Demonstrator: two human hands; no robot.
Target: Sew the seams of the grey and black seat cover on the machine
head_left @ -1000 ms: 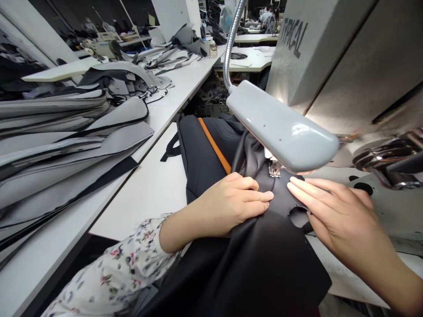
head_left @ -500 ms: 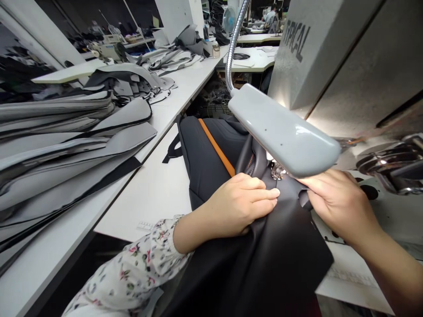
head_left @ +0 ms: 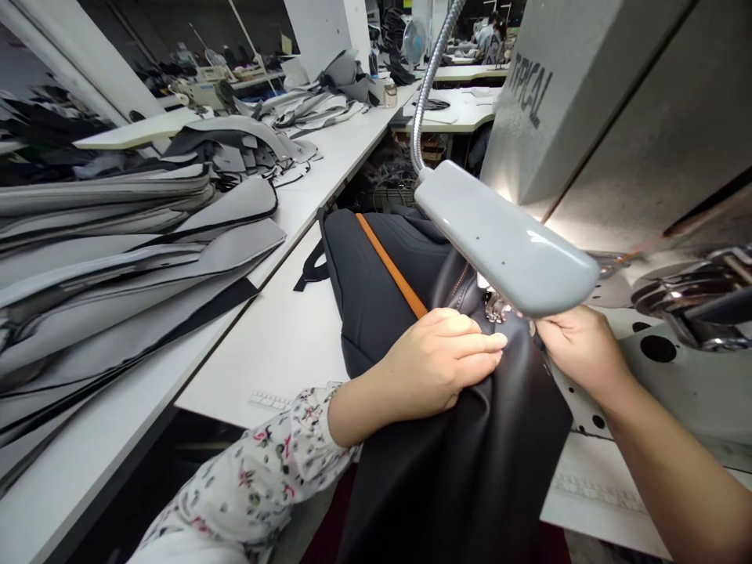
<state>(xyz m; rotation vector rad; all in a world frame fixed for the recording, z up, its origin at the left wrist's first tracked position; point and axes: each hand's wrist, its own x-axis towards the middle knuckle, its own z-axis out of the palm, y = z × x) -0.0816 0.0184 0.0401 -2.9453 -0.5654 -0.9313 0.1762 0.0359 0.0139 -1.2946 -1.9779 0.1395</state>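
A dark fabric piece with an orange stripe lies under the presser foot of a grey sewing machine. My left hand rests on the fabric just left of the presser foot, fingers together and pressing it down. My right hand is curled on the fabric's right edge beside the foot, pinching it. The grey lamp head on a flexible neck hangs over both hands and hides part of the needle area.
Stacks of grey and black cut panels fill the long white table at the left. More panels and sewing machines stand further back. The machine bed with round holes is at the right.
My right hand went from lying flat with fingers stretched to curled and gripping the fabric edge, moving closer to the presser foot. My left hand stayed in place on the fabric.
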